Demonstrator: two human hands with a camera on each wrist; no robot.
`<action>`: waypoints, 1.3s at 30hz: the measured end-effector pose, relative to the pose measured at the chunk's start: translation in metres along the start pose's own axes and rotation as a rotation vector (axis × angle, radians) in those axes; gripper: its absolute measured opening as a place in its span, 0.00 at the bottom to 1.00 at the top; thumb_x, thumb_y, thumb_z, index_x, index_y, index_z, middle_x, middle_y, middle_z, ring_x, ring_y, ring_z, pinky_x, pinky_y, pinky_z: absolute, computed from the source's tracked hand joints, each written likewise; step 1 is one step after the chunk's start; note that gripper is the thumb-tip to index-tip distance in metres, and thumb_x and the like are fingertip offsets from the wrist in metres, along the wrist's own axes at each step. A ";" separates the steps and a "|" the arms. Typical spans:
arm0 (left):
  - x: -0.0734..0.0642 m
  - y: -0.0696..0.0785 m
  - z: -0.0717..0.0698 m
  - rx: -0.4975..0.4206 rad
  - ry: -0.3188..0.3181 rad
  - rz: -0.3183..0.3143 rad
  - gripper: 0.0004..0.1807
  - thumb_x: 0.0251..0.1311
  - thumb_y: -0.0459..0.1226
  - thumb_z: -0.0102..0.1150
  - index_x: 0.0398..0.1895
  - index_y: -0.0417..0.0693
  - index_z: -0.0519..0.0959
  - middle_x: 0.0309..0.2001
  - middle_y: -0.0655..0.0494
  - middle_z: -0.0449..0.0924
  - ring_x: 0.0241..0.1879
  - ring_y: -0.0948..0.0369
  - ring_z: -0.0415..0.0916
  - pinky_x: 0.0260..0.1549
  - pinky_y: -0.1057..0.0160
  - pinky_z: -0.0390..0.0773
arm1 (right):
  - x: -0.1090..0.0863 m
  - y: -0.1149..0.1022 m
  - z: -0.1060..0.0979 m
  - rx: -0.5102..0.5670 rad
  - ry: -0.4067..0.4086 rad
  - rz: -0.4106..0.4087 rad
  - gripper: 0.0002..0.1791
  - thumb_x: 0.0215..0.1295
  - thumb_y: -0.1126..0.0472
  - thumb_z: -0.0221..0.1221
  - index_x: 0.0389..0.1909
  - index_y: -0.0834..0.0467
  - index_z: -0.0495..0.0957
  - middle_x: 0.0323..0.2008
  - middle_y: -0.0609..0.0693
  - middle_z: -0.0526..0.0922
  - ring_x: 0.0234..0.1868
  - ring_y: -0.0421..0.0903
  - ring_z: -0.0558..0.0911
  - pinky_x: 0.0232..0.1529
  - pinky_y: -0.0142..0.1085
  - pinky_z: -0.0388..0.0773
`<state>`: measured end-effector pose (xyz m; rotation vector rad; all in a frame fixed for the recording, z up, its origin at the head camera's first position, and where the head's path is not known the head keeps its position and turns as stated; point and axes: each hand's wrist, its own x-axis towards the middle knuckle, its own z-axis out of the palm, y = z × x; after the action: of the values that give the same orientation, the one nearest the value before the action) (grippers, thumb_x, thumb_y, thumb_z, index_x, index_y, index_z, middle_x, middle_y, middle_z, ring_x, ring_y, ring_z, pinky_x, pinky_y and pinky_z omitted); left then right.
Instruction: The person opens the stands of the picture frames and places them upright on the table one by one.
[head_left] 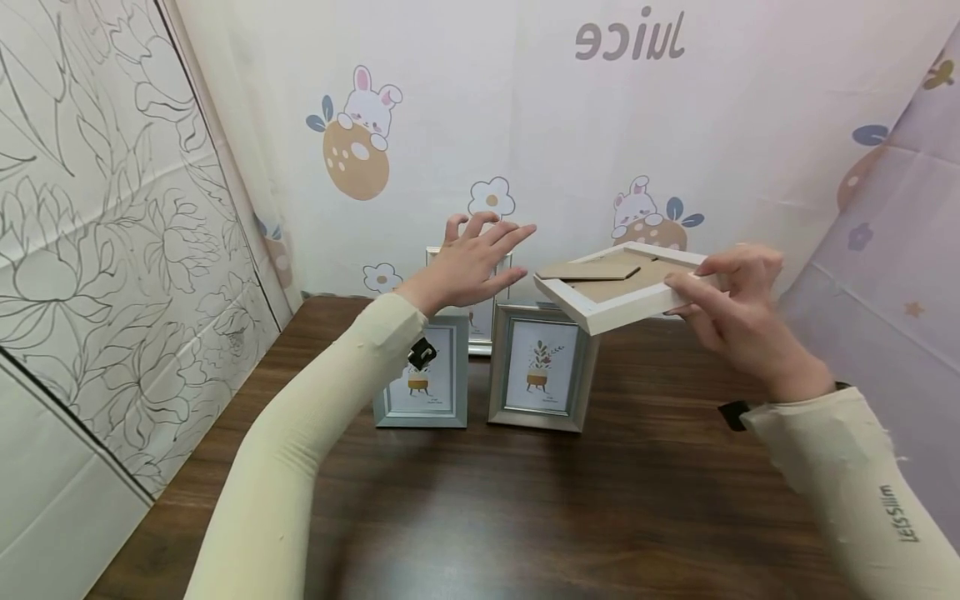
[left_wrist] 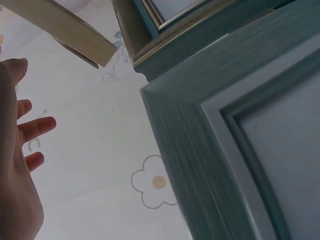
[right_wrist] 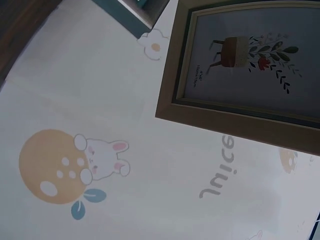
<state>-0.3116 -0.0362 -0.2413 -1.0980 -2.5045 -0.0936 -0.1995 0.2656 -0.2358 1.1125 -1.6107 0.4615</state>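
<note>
My right hand (head_left: pixel 738 304) pinches a white picture frame (head_left: pixel 622 317) at its right edge, thumb on top. The frame hangs tilted in the air, its brown backing and folded stand (head_left: pixel 588 271) turned up. From below, in the right wrist view, the frame's printed plant picture (right_wrist: pixel 255 60) shows. With fingers spread, my left hand (head_left: pixel 472 262) hovers in front of a silver frame (head_left: pixel 480 346) at the back and partly hides it. Below that wrist stands a blue-grey frame (head_left: pixel 457 383), close up in the left wrist view. A champagne-edged frame (head_left: pixel 588 392) stands beside it, under the held frame.
The frames stand towards the back of a dark brown wooden table (head_left: pixel 480 500). Behind them hangs a white curtain (head_left: pixel 247 108) printed with rabbits and flowers. A panel with line-drawn flowers (head_left: pixel 97 208) borders the left side.
</note>
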 end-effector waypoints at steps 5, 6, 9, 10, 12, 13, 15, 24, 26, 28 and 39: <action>0.006 0.005 -0.002 -0.027 -0.041 0.022 0.34 0.75 0.58 0.36 0.80 0.60 0.52 0.72 0.63 0.62 0.72 0.54 0.46 0.63 0.43 0.39 | 0.000 -0.002 0.005 0.005 -0.009 -0.016 0.15 0.77 0.48 0.50 0.46 0.54 0.79 0.35 0.64 0.63 0.41 0.63 0.57 0.54 0.45 0.43; 0.008 0.006 -0.002 -0.034 -0.047 0.028 0.34 0.75 0.58 0.36 0.79 0.60 0.53 0.71 0.63 0.62 0.72 0.54 0.46 0.64 0.43 0.39 | 0.000 -0.002 0.006 0.006 -0.012 -0.020 0.16 0.77 0.48 0.49 0.46 0.54 0.79 0.36 0.64 0.63 0.41 0.63 0.57 0.54 0.45 0.43; 0.011 0.008 -0.001 -0.052 -0.066 0.046 0.33 0.75 0.59 0.35 0.79 0.61 0.55 0.71 0.63 0.64 0.72 0.55 0.46 0.65 0.43 0.37 | 0.001 -0.004 0.009 0.010 -0.014 -0.027 0.15 0.77 0.49 0.49 0.45 0.55 0.78 0.36 0.63 0.63 0.41 0.62 0.58 0.54 0.45 0.43; 0.012 0.008 -0.001 -0.057 -0.070 0.054 0.33 0.75 0.59 0.35 0.78 0.61 0.56 0.70 0.63 0.65 0.72 0.56 0.46 0.65 0.43 0.37 | 0.001 -0.005 0.010 0.012 -0.014 -0.031 0.16 0.77 0.49 0.49 0.45 0.55 0.78 0.36 0.63 0.63 0.41 0.62 0.58 0.54 0.45 0.43; 0.014 0.010 0.000 -0.065 -0.080 0.073 0.33 0.74 0.60 0.35 0.78 0.61 0.57 0.70 0.63 0.66 0.72 0.56 0.46 0.65 0.43 0.36 | 0.002 -0.006 0.012 0.018 -0.014 -0.042 0.15 0.77 0.49 0.48 0.45 0.55 0.78 0.36 0.63 0.63 0.41 0.62 0.57 0.54 0.45 0.44; 0.014 0.010 0.000 -0.069 -0.081 0.086 0.33 0.74 0.60 0.36 0.78 0.61 0.58 0.70 0.63 0.66 0.72 0.57 0.47 0.65 0.43 0.36 | 0.002 -0.007 0.013 0.019 -0.009 -0.047 0.16 0.77 0.48 0.49 0.44 0.55 0.78 0.36 0.62 0.63 0.42 0.61 0.57 0.54 0.44 0.44; 0.015 0.010 0.001 -0.079 -0.079 0.112 0.33 0.74 0.60 0.36 0.77 0.61 0.59 0.69 0.63 0.68 0.71 0.57 0.48 0.64 0.43 0.37 | 0.003 -0.009 0.015 0.019 0.000 -0.059 0.16 0.77 0.48 0.49 0.44 0.55 0.78 0.37 0.62 0.63 0.42 0.61 0.57 0.54 0.44 0.45; 0.013 0.010 0.002 -0.081 -0.064 0.264 0.25 0.76 0.54 0.39 0.68 0.60 0.73 0.62 0.67 0.74 0.68 0.59 0.52 0.62 0.46 0.42 | 0.005 -0.016 0.018 0.016 0.032 -0.079 0.13 0.78 0.51 0.48 0.43 0.53 0.78 0.37 0.61 0.63 0.42 0.60 0.57 0.55 0.44 0.47; 0.013 0.011 0.001 -0.071 -0.063 0.283 0.24 0.76 0.53 0.38 0.66 0.59 0.75 0.61 0.67 0.75 0.68 0.59 0.53 0.62 0.46 0.42 | 0.005 -0.017 0.017 0.015 0.019 -0.079 0.13 0.78 0.52 0.48 0.44 0.53 0.78 0.37 0.62 0.63 0.42 0.60 0.57 0.56 0.44 0.47; 0.013 0.013 0.000 -0.061 -0.060 0.290 0.23 0.77 0.53 0.38 0.64 0.58 0.75 0.60 0.66 0.75 0.68 0.59 0.53 0.62 0.47 0.42 | 0.005 -0.018 0.015 0.015 0.005 -0.078 0.13 0.78 0.52 0.48 0.45 0.53 0.78 0.38 0.62 0.63 0.42 0.61 0.57 0.57 0.45 0.47; 0.012 0.015 -0.005 0.022 0.002 0.272 0.22 0.77 0.52 0.38 0.60 0.54 0.75 0.59 0.60 0.74 0.68 0.57 0.54 0.64 0.46 0.41 | 0.010 -0.019 0.012 0.038 -0.028 -0.091 0.14 0.78 0.51 0.48 0.50 0.51 0.79 0.38 0.62 0.64 0.42 0.60 0.57 0.56 0.42 0.47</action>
<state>-0.3064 -0.0186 -0.2334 -1.4157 -2.3226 0.0100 -0.1898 0.2429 -0.2349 1.2207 -1.5733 0.4199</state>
